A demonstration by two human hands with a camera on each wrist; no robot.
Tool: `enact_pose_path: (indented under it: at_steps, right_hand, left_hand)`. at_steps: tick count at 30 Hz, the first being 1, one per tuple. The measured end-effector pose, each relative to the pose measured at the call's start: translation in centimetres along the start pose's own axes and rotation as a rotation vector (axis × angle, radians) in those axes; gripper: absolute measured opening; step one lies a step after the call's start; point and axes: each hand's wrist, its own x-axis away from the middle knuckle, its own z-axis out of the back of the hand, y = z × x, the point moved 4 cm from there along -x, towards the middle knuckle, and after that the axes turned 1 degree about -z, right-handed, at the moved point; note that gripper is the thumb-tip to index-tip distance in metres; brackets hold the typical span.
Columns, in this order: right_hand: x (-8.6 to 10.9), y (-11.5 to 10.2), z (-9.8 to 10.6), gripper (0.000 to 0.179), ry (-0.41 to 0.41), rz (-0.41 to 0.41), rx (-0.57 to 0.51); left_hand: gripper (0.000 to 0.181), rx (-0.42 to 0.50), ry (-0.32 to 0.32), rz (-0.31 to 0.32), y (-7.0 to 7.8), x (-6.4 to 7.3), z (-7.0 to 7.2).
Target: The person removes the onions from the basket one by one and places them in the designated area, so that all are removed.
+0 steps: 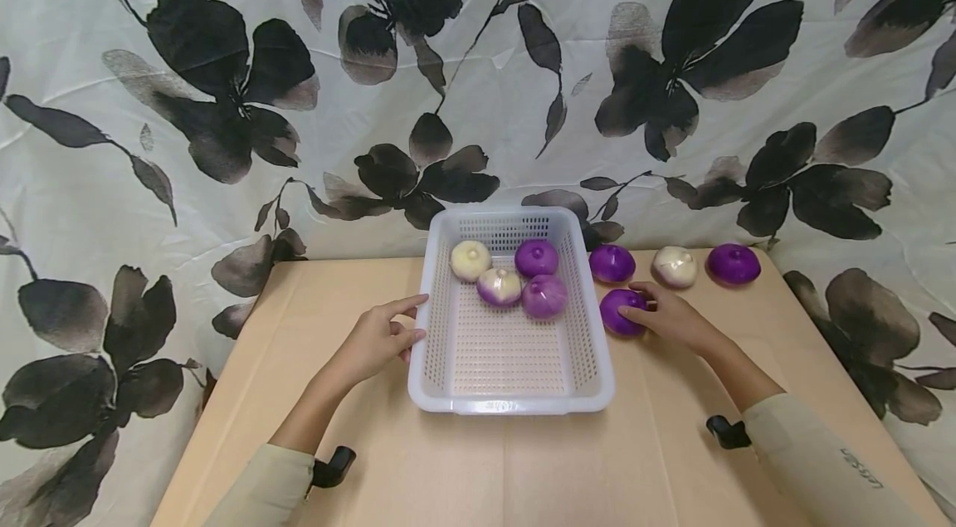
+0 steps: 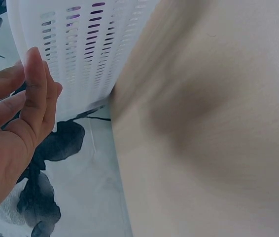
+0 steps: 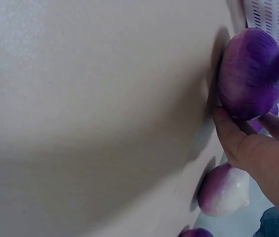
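Observation:
My right hand (image 1: 675,318) grips a purple onion (image 1: 622,313) at the basket's right side, fingers at its far side and thumb at its near side. In the right wrist view this onion (image 3: 252,74) sits between the fingers, close over the table. At the left, my left hand (image 1: 377,344) touches the rim of the white plastic basket (image 1: 511,404) with its fingertips, the fingers loosely bent outside the wall. Inside the basket lie a pale onion (image 1: 470,261), a purple-and-white onion (image 1: 499,287) and two purple onions (image 1: 536,258).
Along the table's back edge, right of the basket, stand a purple onion (image 1: 612,264), a white onion (image 1: 675,266) and another purple onion (image 1: 734,264). A floral cloth (image 1: 523,95) hangs behind the light wooden table (image 1: 478,477).

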Motion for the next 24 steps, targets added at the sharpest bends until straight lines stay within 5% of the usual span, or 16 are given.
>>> enact_pose_path:
  at_steps: [12, 24]
  right_hand:
    - [1.0, -1.7, 2.5, 0.079, -0.001, 0.008, 0.104]
    - [0.5, -8.1, 4.6, 0.072, 0.021, 0.14, 0.159]
  left_hand:
    - [0.06, -0.009, 0.004, -0.001, -0.1, 0.0, 0.0]
    - [0.06, 0.002, 0.006, -0.002, -0.1, 0.1, 0.0]
